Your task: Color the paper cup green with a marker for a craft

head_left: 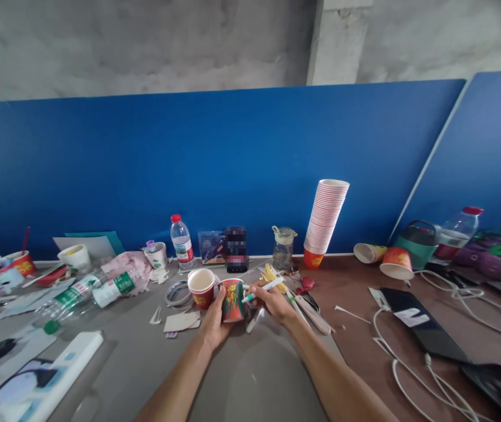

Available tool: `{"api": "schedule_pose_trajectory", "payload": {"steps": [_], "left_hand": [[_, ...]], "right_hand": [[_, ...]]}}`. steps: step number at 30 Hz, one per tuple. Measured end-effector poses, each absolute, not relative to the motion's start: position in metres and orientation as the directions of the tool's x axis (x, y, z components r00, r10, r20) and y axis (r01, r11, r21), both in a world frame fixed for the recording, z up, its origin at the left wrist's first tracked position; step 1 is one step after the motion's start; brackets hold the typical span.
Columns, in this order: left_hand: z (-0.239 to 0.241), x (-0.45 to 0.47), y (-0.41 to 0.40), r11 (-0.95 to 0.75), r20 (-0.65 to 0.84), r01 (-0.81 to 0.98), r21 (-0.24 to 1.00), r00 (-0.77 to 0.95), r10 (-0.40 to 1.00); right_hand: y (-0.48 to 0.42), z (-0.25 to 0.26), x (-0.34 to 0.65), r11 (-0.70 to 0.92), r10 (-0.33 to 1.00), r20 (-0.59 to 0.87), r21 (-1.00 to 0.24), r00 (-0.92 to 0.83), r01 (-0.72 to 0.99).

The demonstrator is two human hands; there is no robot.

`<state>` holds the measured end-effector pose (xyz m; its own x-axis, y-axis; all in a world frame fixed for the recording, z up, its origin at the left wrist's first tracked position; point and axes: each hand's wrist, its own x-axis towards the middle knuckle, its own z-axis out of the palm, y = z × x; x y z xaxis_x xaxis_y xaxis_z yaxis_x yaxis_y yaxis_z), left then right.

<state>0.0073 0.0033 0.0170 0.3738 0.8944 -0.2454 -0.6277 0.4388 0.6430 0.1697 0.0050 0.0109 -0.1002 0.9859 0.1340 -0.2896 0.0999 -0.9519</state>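
My left hand (214, 326) is wrapped round the left side of a red paper cup (233, 305), whose front is covered with dark green colouring around yellow lettering. In my right hand (277, 303) is a white marker (264, 288) with a green end, its tip at the cup's right side. Just left of the held cup stands another red paper cup (201, 287), upright, its white inside showing. Behind it lies a roll of tape (177, 294), and pieces of card (182, 321) rest nearer to me.
A tall leaning stack of paper cups (326, 217) stands at the back right. A phone (236, 251), a water bottle (182, 243) and a jar (283, 248) line the blue partition (215, 152). At right are a dark tablet-like device (424, 325) and white cables; a power strip (68, 375) lies front left.
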Motion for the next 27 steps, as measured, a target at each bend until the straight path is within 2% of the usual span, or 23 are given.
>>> {"api": "schedule_pose_trajectory", "payload": {"steps": [2,6,11,15,19,23,27], "left_hand": [[0.018,0.007,0.002,0.436,-0.270,-0.627,0.646,0.347,0.898],[0.018,0.007,0.002,0.458,-0.259,-0.611,0.645,0.389,0.884],[0.012,0.009,0.006,0.454,-0.270,-0.600,0.659,0.374,0.887],[0.007,0.009,0.008,0.454,-0.233,-0.606,0.653,0.409,0.882],[0.008,0.009,0.007,0.439,-0.213,-0.625,0.645,0.405,0.889],[0.011,0.009,0.006,0.457,-0.210,-0.609,0.649,0.433,0.876],[0.011,0.008,0.006,0.452,-0.264,-0.625,0.637,0.374,0.889]], "right_hand": [[0.005,0.012,0.169,0.141,0.985,0.165,-0.945,-0.058,-0.294],[0.005,0.013,0.167,0.100,0.973,0.149,-0.961,-0.176,-0.259],[0.007,0.011,0.166,0.115,0.978,0.154,-0.961,-0.140,-0.252],[0.006,0.012,0.165,0.088,0.967,0.137,-0.971,-0.214,-0.223],[0.004,0.013,0.165,0.114,0.976,0.154,-0.965,-0.155,-0.236],[0.003,0.013,0.166,0.103,0.964,0.144,-0.977,-0.224,-0.186],[0.005,0.013,0.168,0.100,0.979,0.132,-0.975,-0.153,-0.200]]}}
